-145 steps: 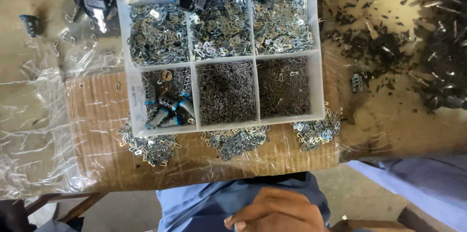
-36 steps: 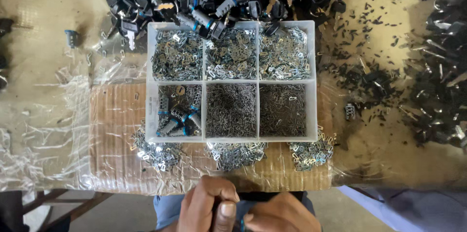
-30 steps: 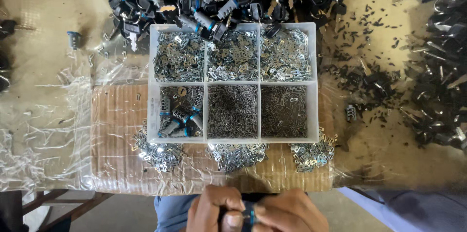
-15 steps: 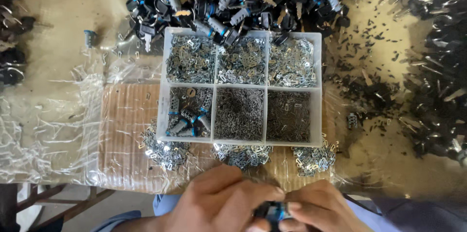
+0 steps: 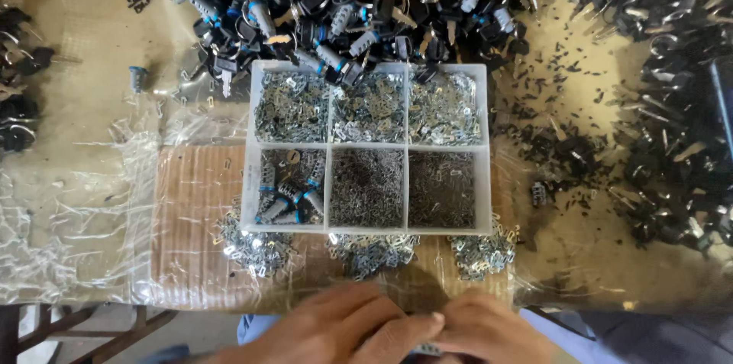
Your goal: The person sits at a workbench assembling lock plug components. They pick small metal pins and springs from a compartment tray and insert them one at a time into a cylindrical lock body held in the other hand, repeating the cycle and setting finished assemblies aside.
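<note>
We see a white, matt plastic compartment tray (image 5: 327, 144) holding shiny metal stampings (image 5: 292, 108) and duller grey pins (image 5: 366, 188). Crinkled, glossy clear film (image 5: 84, 211) covers rough brown cardboard (image 5: 195, 203). Black plastic lock cylinders (image 5: 343, 5) look matt.

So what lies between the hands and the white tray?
In the head view, three small heaps of metal clips lie on the plastic-covered cardboard, between the left hand, right hand and the tray.

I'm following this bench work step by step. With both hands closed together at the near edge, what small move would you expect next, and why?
Probably a short reach forward by one hand: the left hand and right hand pinch a small, mostly hidden part, and the loose metal clips lie just ahead, before the divided tray.
</note>
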